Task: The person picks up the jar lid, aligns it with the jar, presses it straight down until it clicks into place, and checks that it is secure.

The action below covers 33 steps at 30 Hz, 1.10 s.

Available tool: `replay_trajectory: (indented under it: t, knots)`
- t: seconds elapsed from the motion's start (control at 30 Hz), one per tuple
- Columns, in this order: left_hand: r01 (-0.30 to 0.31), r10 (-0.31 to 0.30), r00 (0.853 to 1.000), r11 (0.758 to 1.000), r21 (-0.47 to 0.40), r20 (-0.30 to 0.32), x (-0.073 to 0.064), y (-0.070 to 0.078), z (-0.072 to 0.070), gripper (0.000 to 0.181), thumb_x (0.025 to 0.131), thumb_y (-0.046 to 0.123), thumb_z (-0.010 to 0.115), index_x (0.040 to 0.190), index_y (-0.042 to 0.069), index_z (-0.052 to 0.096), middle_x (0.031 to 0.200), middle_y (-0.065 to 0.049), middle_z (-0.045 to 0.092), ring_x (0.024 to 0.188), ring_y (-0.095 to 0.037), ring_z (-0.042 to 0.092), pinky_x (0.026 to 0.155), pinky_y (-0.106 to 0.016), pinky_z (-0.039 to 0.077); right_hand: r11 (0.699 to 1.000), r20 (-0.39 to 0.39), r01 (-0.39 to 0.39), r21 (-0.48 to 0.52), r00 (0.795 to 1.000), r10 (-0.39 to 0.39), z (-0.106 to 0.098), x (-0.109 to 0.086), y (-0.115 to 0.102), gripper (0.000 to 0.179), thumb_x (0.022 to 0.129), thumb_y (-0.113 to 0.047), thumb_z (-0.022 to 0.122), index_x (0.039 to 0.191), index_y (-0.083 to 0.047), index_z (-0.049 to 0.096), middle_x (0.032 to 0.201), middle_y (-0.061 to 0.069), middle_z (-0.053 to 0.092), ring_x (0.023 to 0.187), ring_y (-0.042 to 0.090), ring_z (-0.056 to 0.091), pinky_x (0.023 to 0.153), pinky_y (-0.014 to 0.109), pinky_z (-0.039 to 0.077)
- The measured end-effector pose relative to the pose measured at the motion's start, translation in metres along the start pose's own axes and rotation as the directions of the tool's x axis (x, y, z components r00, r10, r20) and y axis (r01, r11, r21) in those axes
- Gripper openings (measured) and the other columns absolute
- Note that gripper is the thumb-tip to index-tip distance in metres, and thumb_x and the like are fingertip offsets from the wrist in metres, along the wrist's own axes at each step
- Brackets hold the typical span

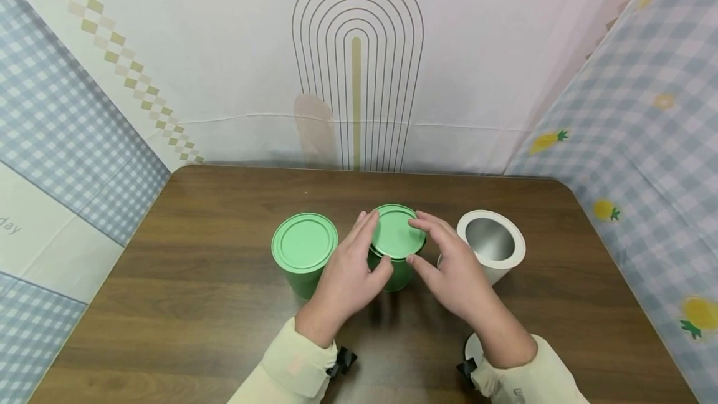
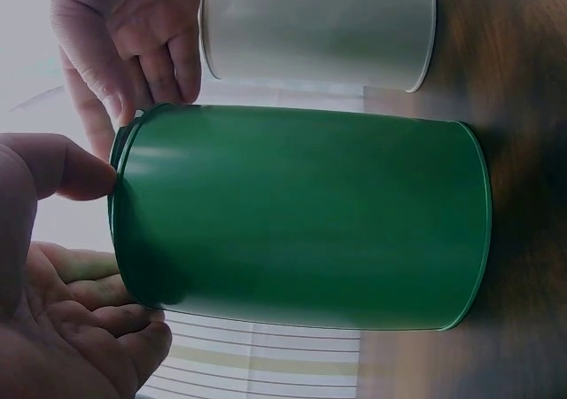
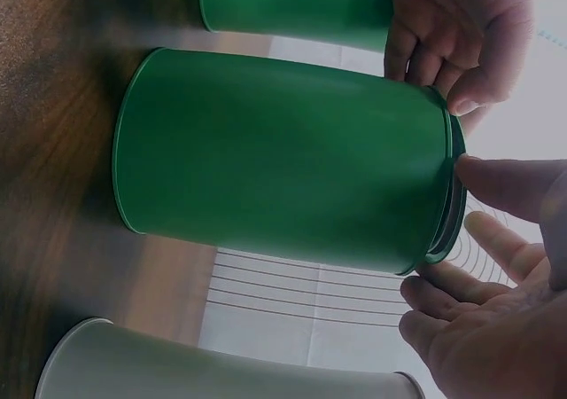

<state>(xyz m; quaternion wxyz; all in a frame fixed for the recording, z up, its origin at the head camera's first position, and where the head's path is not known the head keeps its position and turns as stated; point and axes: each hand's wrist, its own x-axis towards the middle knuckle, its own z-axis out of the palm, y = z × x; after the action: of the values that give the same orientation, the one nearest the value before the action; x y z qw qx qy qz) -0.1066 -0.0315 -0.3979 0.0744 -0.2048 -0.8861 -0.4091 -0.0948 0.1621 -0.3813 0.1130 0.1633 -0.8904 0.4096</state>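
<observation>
A green canister (image 1: pixel 399 276) stands upright in the middle, its round green lid (image 1: pixel 395 235) sitting on top. In the right wrist view a dark gap shows between lid and canister rim on that side. My left hand (image 1: pixel 350 270) holds the lid's left edge, thumb at the near side and fingers along the far side. Opposite it, my right hand (image 1: pixel 454 270) grips the right edge between thumb and fingers. Left of these stands another lidded green canister (image 1: pixel 305 245). To the right, an open white canister (image 1: pixel 492 242) shows its bare metallic inside, partly behind my right hand.
A round white piece (image 1: pixel 473 349) lies on the brown wooden table (image 1: pixel 185 304), partly hidden by my right wrist. Behind the table hangs a white patterned cloth (image 1: pixel 241 67), and blue checked cloth (image 1: pixel 645 161) closes off the right side.
</observation>
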Motion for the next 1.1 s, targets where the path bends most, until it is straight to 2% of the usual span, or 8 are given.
replay_trajectory:
  t: [0.2, 0.47, 0.63, 0.87, 1.1]
  knots:
    - [0.020, -0.020, 1.000, 1.000, 0.002, 0.013, 0.0023, 0.0019, -0.0008, 0.070, 0.089, 0.018, 0.062, 0.153, 0.003, 0.038, 0.158, -0.008, 0.039, 0.149, -0.021, 0.029, 0.115, -0.045, 0.037, 1.000, 0.019, -0.014, -0.003, 1.000, 0.014, -0.0015, 0.0022, -0.0009, 0.055, 0.086, -0.003, 0.078, 0.136, -0.005, 0.058, 0.148, 0.012, 0.051, 0.135, 0.034, 0.049, 0.104, 0.056, 0.044]
    - [0.058, -0.058, 0.996, 0.998, 0.009, 0.070, 0.0033, 0.0031, -0.0005, 0.070, 0.092, 0.019, 0.060, 0.155, 0.004, 0.035, 0.160, -0.007, 0.036, 0.150, -0.020, 0.026, 0.117, -0.044, 0.034, 0.999, 0.047, -0.044, -0.005, 0.998, 0.044, -0.0040, 0.0019, -0.0018, 0.053, 0.087, -0.004, 0.076, 0.137, -0.006, 0.058, 0.148, 0.012, 0.051, 0.135, 0.035, 0.049, 0.104, 0.057, 0.044]
    - [0.043, -0.044, 0.997, 0.999, 0.020, 0.063, 0.0048, 0.0037, -0.0017, 0.069, 0.092, 0.020, 0.060, 0.154, 0.002, 0.036, 0.160, -0.009, 0.036, 0.150, -0.024, 0.027, 0.117, -0.044, 0.034, 0.999, 0.056, -0.041, -0.006, 0.998, 0.041, -0.0033, 0.0047, 0.0007, 0.055, 0.087, -0.005, 0.077, 0.138, -0.006, 0.057, 0.149, 0.011, 0.050, 0.135, 0.033, 0.049, 0.105, 0.056, 0.044]
    - [0.041, -0.043, 0.995, 0.999, 0.027, 0.089, 0.0039, 0.0039, -0.0019, 0.066, 0.097, 0.024, 0.058, 0.155, 0.003, 0.034, 0.162, -0.007, 0.031, 0.151, -0.020, 0.023, 0.119, -0.043, 0.030, 0.998, 0.051, -0.054, 0.016, 0.997, 0.053, -0.0017, 0.0051, 0.0045, 0.051, 0.088, -0.002, 0.072, 0.137, -0.005, 0.058, 0.148, 0.013, 0.051, 0.136, 0.034, 0.048, 0.106, 0.057, 0.042]
    - [0.037, -0.038, 0.996, 0.999, 0.018, 0.078, 0.0034, 0.0023, -0.0013, 0.064, 0.099, 0.023, 0.057, 0.155, 0.002, 0.034, 0.162, -0.007, 0.031, 0.151, -0.020, 0.024, 0.119, -0.043, 0.031, 0.996, 0.046, -0.077, 0.034, 0.996, 0.076, -0.0005, 0.0063, 0.0048, 0.049, 0.090, -0.003, 0.070, 0.138, -0.005, 0.058, 0.148, 0.014, 0.050, 0.137, 0.034, 0.046, 0.107, 0.058, 0.041]
